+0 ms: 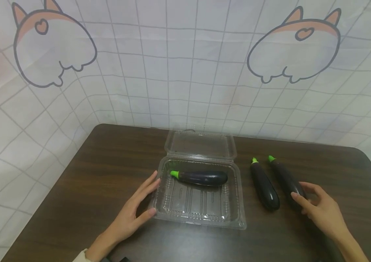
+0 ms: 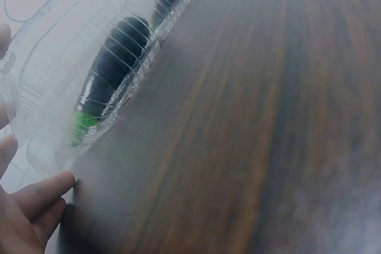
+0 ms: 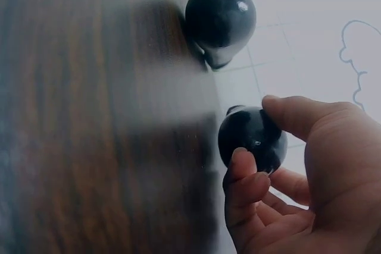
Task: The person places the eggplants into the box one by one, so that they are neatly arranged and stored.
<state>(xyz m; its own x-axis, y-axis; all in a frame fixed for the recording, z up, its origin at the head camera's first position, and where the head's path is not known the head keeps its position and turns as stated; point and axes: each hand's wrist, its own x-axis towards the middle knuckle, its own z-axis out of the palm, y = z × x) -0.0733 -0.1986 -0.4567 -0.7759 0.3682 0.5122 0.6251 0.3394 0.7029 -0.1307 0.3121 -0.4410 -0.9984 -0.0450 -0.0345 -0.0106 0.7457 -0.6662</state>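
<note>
Eggplant (image 1: 203,178) in open container (image 1: 185,205), two eggplants (image 1: 265,186) beside

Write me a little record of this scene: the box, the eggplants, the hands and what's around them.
Box: clear plastic, lid open at the back
In box: one eggplant, lying crosswise, green end left
Right of box: middle eggplant and rightmost eggplant, green ends pointing away
Left hand: at the box's left edge
Right hand: gripping the rightmost eggplant near its lower end
Table: dark brown
Backdrop: pale, gridded, two cartoon animals

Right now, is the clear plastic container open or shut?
Open: its lid is folded back beyond the base, leaving the eggplant inside uncovered.
</note>
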